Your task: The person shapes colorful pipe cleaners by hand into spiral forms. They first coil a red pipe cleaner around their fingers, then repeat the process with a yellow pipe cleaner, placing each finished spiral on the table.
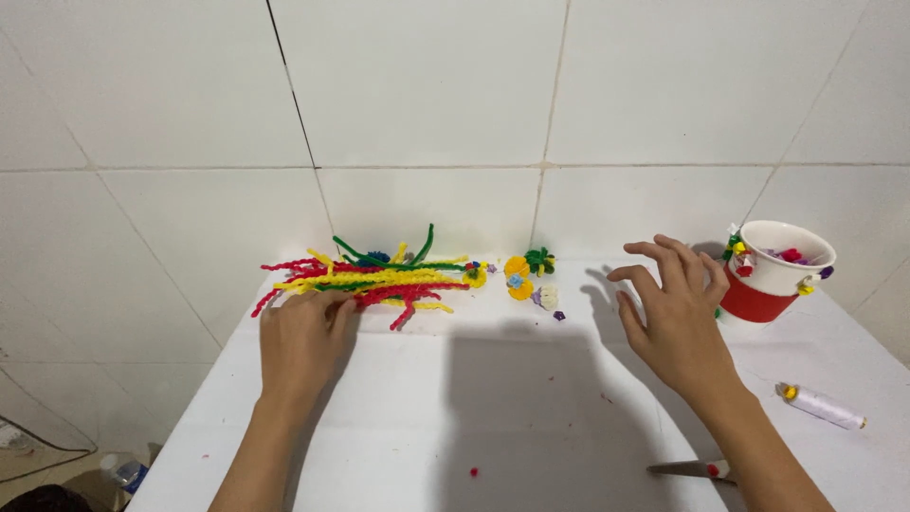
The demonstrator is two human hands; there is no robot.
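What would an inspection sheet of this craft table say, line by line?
Surface: white table, pushed against a white tiled wall.
Job's things: pile of red, yellow and green twisted cords; small yarn flowers beside it.
Clutter: red and white paper cup with small bits inside, thread spool, scissors, a few crumbs.
Hands: left hand rests flat at the pile's edge, touching it; right hand hovers open, holding nothing.
Cables: one thin dark line at lower left on the floor, unclear.
Surroundings: plastic bottle on the floor.
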